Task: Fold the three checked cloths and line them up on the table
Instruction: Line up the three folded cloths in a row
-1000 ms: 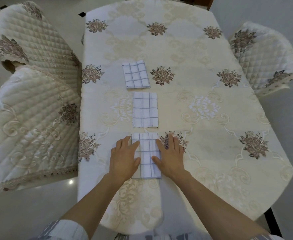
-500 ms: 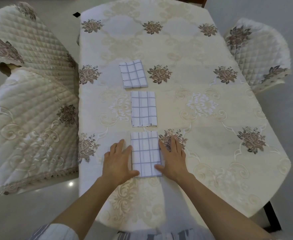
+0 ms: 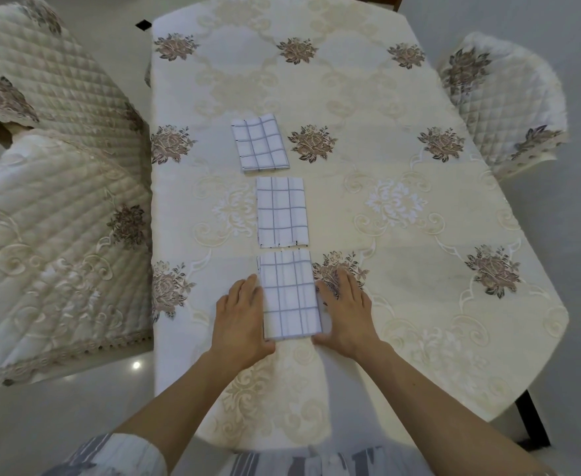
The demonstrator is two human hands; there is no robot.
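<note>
Three folded checked cloths lie in a row on the table [image 3: 402,286]; the nearest cloth [image 3: 289,295] sits between the flat, open left hand [image 3: 241,317] and right hand [image 3: 345,312], both touching its sides

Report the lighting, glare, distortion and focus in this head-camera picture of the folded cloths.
Head view: soft, even light with faint shadows; one small glare spot on the glossy grey floor; the wide lens bows the edges of the cream floral-clothed table; the three white blue-checked folded cloths are sharp, while the striped sleeve at the bottom edge is smeared.
</note>
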